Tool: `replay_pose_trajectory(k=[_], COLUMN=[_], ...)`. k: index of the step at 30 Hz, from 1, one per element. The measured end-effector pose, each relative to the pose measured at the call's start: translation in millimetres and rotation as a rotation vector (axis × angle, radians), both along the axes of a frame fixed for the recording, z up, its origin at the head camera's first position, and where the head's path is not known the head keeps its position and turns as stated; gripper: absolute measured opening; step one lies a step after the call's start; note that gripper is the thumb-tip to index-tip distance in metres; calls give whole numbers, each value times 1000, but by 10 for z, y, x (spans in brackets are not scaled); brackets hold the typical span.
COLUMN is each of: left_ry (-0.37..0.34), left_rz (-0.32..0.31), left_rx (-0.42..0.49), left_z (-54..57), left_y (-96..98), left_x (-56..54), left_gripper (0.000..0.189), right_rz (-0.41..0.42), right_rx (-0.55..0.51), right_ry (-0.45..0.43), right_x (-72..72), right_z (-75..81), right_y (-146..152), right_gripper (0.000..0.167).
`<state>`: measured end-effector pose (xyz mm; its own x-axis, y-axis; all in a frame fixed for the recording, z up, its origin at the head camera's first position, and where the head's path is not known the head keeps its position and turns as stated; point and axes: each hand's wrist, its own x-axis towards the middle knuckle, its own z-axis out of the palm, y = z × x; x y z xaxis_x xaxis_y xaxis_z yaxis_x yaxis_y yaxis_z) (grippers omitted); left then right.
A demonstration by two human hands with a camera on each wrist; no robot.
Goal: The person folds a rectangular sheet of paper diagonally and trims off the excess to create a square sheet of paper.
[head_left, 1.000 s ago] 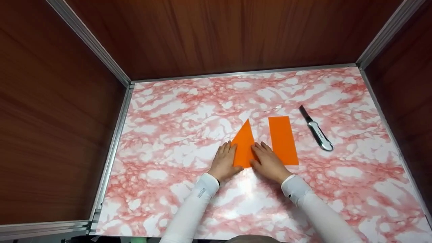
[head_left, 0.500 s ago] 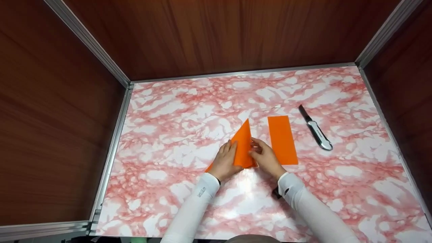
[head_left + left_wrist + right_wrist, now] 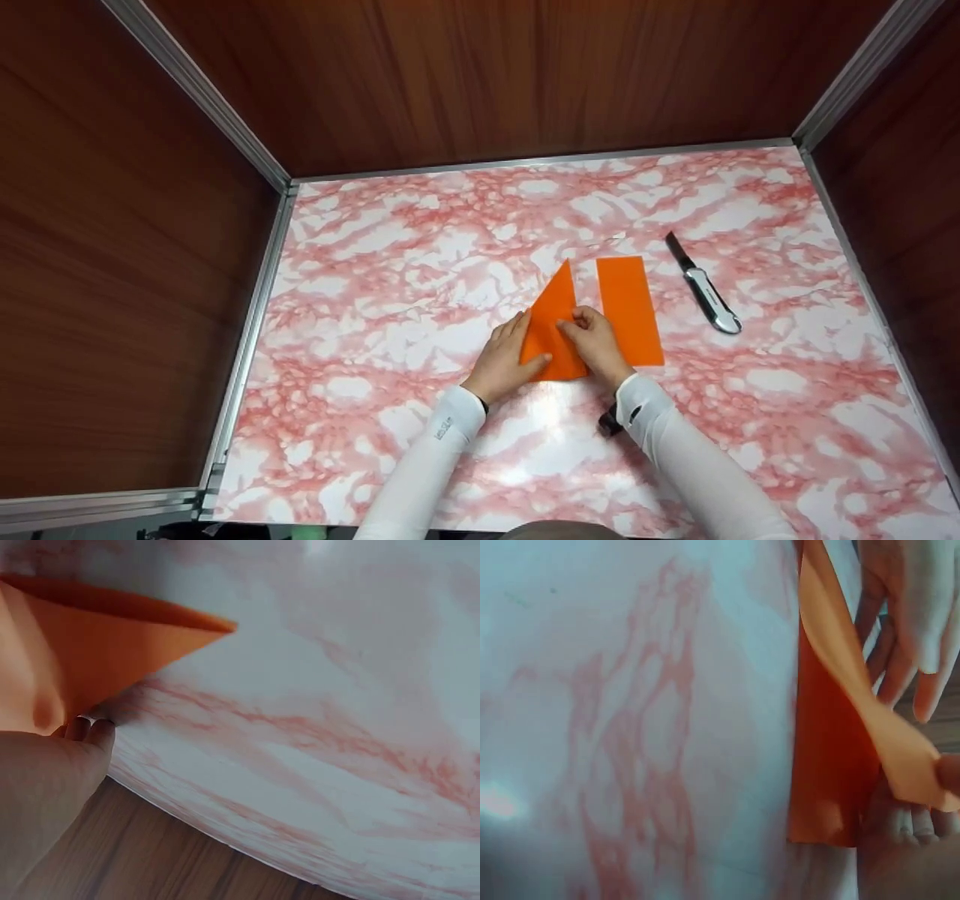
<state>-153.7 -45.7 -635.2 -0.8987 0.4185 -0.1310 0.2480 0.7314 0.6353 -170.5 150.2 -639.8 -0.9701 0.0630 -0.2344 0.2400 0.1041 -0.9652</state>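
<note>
A folded orange sheet of paper (image 3: 551,330), pointed at its far end, lies near the middle of the table. My left hand (image 3: 499,364) rests along its left side with fingers extended and the thumb over the near part. In the head view my right hand (image 3: 600,345) holds the paper's right side. The right wrist view shows the right hand (image 3: 907,859) pinching a lifted, curling flap (image 3: 904,757) between thumb and fingers. Seen from the left wrist, the paper (image 3: 105,645) stands slightly apart at its fold, with a gap between the layers.
A flat orange paper strip (image 3: 630,311) lies just right of the folded sheet. Beyond it rests a utility knife (image 3: 711,300) with its dark blade out, pointing away. Brown wooden panels (image 3: 480,75) with metal edging wall the marbled table (image 3: 360,285) on the left, back and right.
My right hand has gone from resting on the paper to pinching and lifting its right side. The folded sheet has shifted slightly right. The left hand stays nearly in place.
</note>
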Motion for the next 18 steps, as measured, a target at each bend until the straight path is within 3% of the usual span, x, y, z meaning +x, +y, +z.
replay_pose_trajectory(k=[3, 7, 10, 15, 18], left_ry=[-71, -228, -379, -662, -781], left_rz=[55, 130, 185, 307, 369], left_rx=[135, 350, 482, 597, 714], left_z=[44, 122, 184, 263, 274], left_y=[-26, -54, -72, -111, -110], left_x=[-14, -31, -36, -21, -16], left_gripper=[84, 75, 71, 75, 62], right_rz=[-11, -30, -33, -19, -3], right_rx=[-60, -155, -230, -355, -418], right_ry=[-1, 8, 17, 74, 116], right_x=[5, 13, 28, 59, 65], right_z=[69, 200, 295, 398, 416], right_y=[40, 91, 132, 180, 195], right_gripper=[13, 15, 14, 12, 13])
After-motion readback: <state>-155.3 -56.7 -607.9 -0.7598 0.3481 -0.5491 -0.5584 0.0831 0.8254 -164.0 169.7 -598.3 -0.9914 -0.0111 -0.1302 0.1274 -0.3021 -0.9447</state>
